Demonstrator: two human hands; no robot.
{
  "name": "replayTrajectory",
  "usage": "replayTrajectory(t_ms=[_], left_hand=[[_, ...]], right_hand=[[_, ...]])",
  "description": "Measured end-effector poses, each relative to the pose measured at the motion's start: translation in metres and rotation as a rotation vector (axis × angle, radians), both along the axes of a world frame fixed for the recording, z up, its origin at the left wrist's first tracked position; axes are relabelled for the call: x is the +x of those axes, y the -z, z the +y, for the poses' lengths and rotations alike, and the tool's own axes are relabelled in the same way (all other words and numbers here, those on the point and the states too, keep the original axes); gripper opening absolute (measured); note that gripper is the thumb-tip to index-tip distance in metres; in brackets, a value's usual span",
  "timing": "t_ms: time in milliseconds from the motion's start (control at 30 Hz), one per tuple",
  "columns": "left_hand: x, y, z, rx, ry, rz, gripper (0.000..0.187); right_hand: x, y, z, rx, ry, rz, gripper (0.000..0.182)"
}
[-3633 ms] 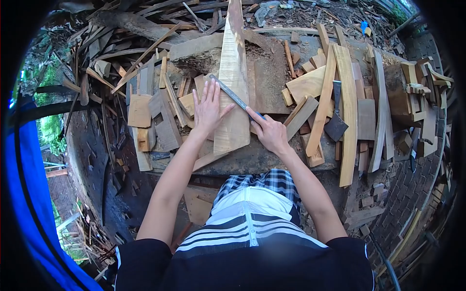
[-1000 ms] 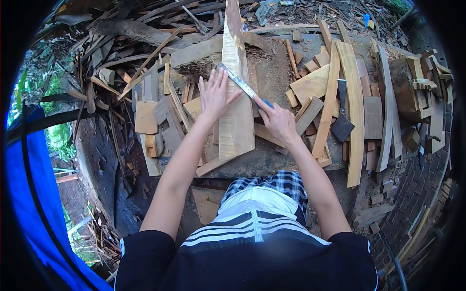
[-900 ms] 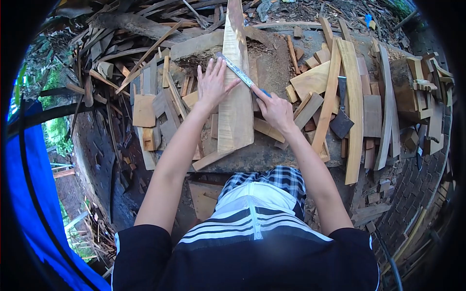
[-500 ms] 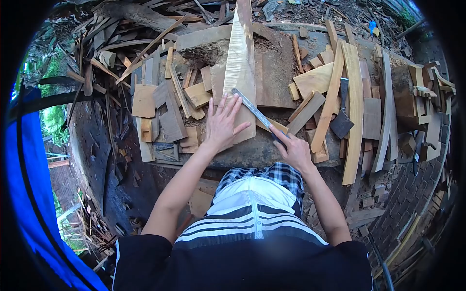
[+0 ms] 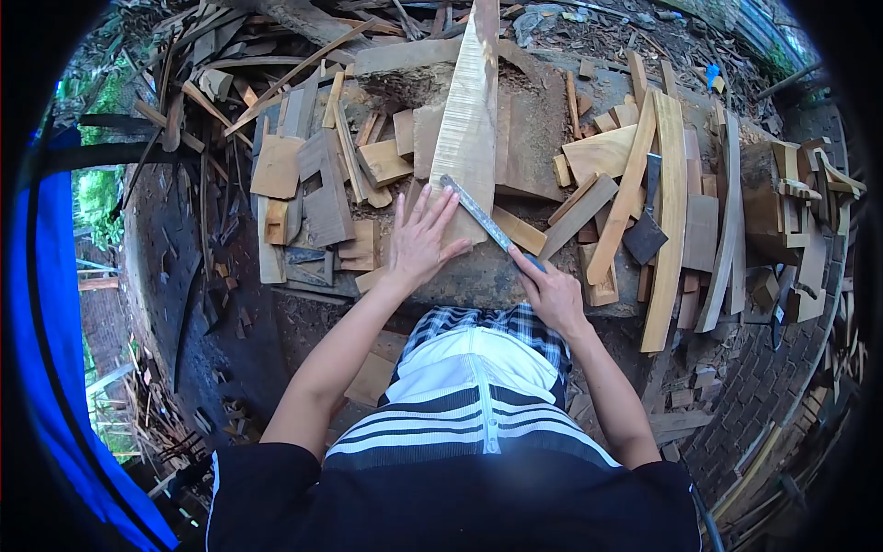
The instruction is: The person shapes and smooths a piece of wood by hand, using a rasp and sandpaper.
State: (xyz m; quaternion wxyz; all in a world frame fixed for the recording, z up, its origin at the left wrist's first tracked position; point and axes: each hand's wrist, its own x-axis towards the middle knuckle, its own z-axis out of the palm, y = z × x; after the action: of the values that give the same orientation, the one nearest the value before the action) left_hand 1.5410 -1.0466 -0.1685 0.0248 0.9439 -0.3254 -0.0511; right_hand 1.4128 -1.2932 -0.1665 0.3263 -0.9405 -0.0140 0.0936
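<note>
Mid-table (image 5: 469, 290), the tapered board (image 5: 467, 138) pointed far; the right hand (image 5: 556, 294) grasped the metal tool (image 5: 483, 215), while the left hand (image 5: 423, 245), splayed and unclenched, touched the tool's far end. I judged steady, level pressure best.

Pale, unvarnished wood is shown by the tapering board (image 5: 467, 129), its upper face marked with fine crosswise ridges, its lower part smoother and matt. Dull grey metal is seen in the file (image 5: 478, 214), by which a little light is caught; its blue handle (image 5: 533, 264) is mostly covered (plastic or painted wood cannot be told apart here). Dark, matt metal is presented by the broad blade (image 5: 644, 237). The curved strip (image 5: 669, 202) is smooth-faced, yellowish wood, while a rough, crumbling edge is displayed by the weathered slab (image 5: 405, 59). Striped, ribbed cloth is recognised in the shirt (image 5: 405, 436).
</note>
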Motion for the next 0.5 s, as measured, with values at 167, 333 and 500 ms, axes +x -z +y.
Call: replayTrajectory(t_ms=[167,333,500], left_hand=[[0.056,0.014,-0.005,-0.018,-0.120,-0.061,0.082],[0.027,0.001,-0.002,0.036,-0.104,-0.053,0.084],[-0.012,0.008,-0.007,-0.019,-0.091,-0.050,0.083]], right_hand=[[0.060,0.009,0.020,-0.032,0.044,-0.054,0.049],[0.027,0.014,0.024,0.001,0.069,-0.134,0.048],[-0.003,0.005,0.015,0.023,0.042,-0.036,0.050]])
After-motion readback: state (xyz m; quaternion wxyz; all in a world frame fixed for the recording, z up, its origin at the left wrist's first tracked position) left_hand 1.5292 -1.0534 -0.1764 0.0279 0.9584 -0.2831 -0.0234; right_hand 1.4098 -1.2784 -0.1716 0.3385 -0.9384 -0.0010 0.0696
